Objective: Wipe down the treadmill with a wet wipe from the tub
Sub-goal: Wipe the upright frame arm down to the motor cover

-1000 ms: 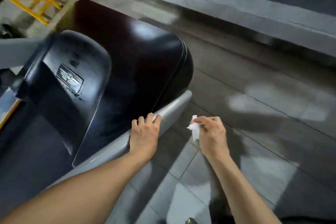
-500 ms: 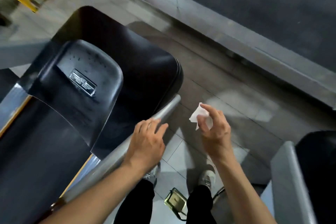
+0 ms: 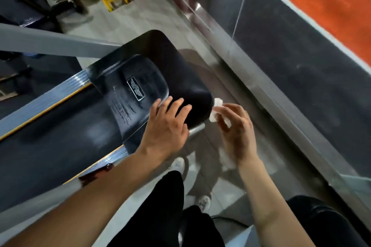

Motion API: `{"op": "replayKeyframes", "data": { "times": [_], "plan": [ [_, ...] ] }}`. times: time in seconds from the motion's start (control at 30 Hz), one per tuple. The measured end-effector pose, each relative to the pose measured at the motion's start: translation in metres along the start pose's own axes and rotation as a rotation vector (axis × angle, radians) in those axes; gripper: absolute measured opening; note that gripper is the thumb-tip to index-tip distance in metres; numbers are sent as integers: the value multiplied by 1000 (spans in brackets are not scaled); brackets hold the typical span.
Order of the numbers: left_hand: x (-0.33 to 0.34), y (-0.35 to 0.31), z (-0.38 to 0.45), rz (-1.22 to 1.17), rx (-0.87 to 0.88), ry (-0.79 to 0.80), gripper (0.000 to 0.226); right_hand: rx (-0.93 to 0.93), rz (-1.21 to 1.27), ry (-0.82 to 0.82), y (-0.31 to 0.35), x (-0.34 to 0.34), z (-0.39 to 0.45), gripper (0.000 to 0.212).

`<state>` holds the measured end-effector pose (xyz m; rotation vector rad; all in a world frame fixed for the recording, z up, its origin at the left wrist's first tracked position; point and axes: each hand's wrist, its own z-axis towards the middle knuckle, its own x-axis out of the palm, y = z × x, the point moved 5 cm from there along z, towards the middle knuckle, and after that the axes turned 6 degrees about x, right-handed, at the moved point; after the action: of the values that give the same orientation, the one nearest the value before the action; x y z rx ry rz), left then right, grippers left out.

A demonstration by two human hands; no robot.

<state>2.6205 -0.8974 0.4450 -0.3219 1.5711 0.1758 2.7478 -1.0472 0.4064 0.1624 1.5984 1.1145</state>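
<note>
White wipe (image 3: 216, 110), probably right-hand (image 3: 236, 132) pinch.

Left hand (image 3: 166, 128): palm down, fingers spread and extended forward, forearm bare and reaching in from the lower left. Right hand (image 3: 235, 132): just to the right of the left hand, apart from it, palm turned inward, fingers curled, thumb and fingertips pinching a small white wet wipe (image 3: 215, 110). Right forearm bare, entering from below.

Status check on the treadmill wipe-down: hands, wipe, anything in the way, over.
Left hand open, over the black motor cover. Right hand pinching the crumpled wipe beside the cover's edge. Nothing in the way.
</note>
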Motion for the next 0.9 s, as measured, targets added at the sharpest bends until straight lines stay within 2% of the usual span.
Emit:
{"op": "replayKeyframes", "data": {
  "times": [0.17,0.37,0.47,0.63,0.9],
  "plan": [
    [-37,27,15,-105,-151,-41,54,-99,50,88,52,-19,61,15],
    [-56,60,47,-148,-259,-94,57,-12,81,249,80,-13,133,27],
    [-63,71,66,-149,-310,-102,55,-46,83,250,81,-13,164,24],
    [-71,77,93,-137,-442,-194,49,-217,15,324,90,-13,222,29],
    [-63,46,131,-158,-858,-284,43,-530,-53,585,102,-2,313,35]
  ]
}}
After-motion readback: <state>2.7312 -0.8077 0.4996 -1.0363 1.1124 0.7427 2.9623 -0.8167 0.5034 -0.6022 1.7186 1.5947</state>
